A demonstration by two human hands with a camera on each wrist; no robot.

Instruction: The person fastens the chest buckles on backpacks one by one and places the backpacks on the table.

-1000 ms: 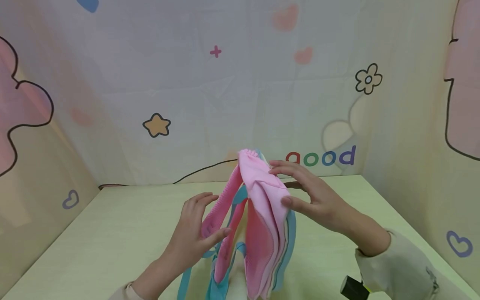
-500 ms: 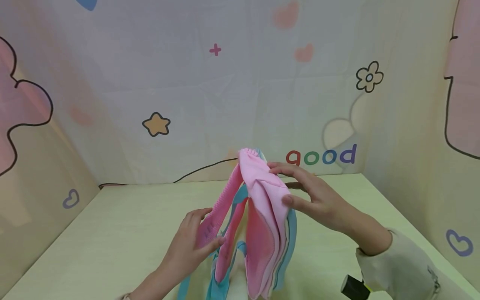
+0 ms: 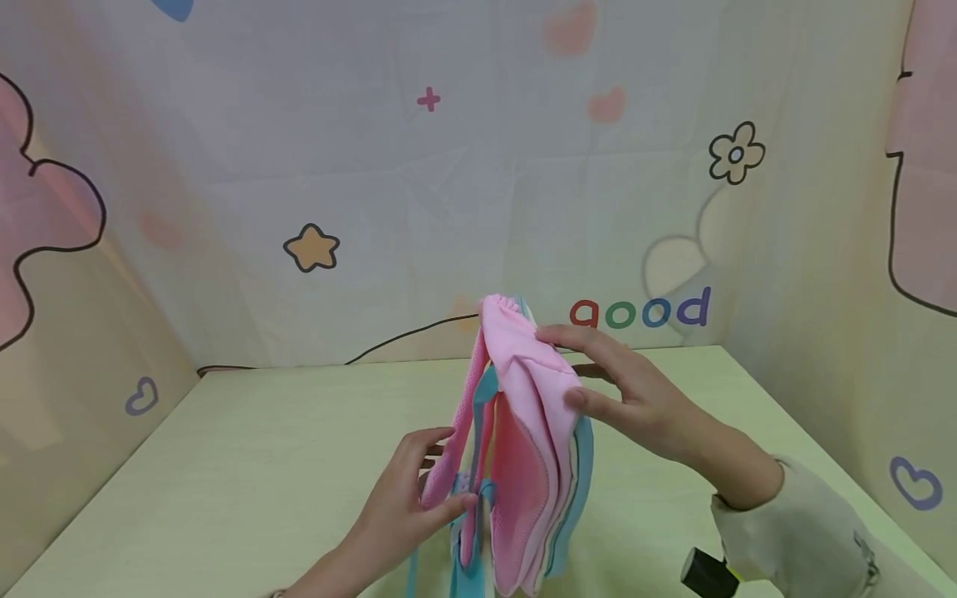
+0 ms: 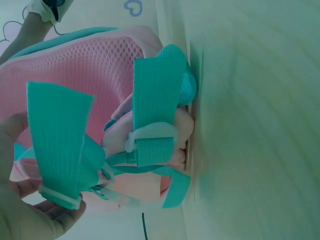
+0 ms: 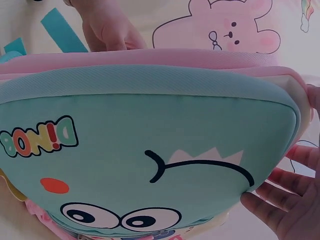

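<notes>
A small child's backpack (image 3: 523,465) stands on edge on the table, its pink mesh back towards the left. Its teal front (image 5: 165,130) bears a cartoon face and the letters DINO. My left hand (image 3: 411,477) holds the pink shoulder straps (image 3: 458,448) between thumb and fingers. In the left wrist view, teal webbing (image 4: 60,135) with pale buckles hangs across that hand's fingers. My right hand (image 3: 635,390) grips the upper right of the backpack, thumb on its side and fingertips against the teal front.
The pale table (image 3: 299,465) runs back to a printed cloth backdrop (image 3: 374,166), with cloth walls left and right. A black cylindrical piece (image 3: 709,573) sits at my right sleeve (image 3: 792,531).
My left hand has dropped lower, closed on the shoulder straps and pushed them right, nearer the backpack's back. The right hand and the bag's body stay almost still.
</notes>
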